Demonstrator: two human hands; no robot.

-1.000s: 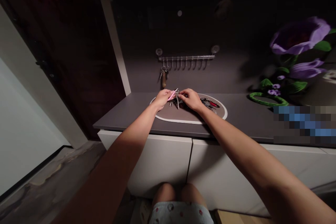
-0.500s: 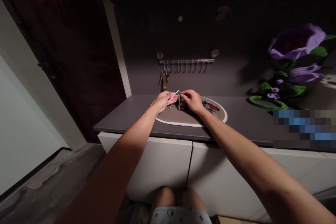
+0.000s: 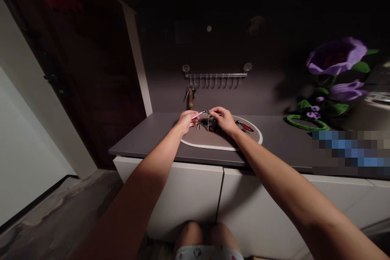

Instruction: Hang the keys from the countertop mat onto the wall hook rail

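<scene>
My left hand [image 3: 185, 120] is closed around a thin pink tag or strap [image 3: 197, 114] joined to a key ring. My right hand [image 3: 223, 118] pinches the metal ring at its other end, and a small key [image 3: 209, 122] dangles from the ring between the two hands. Both hands hover just above an oval grey mat with a white rim [image 3: 213, 146] on the dark countertop. More keys and a red-and-black fob [image 3: 244, 126] lie on the mat behind my right hand.
A chrome hook rail [image 3: 215, 75] on the wall carries one bunch of keys [image 3: 190, 93] at its left end. A large purple flower decoration [image 3: 334, 71] with a green loop stands at the right. White cabinet doors [image 3: 189, 195] are below the countertop, and a dark door stands at the left.
Both hands have lifted the ring a little off the mat, and the key now hangs free between them. The camera has tilted slightly.
</scene>
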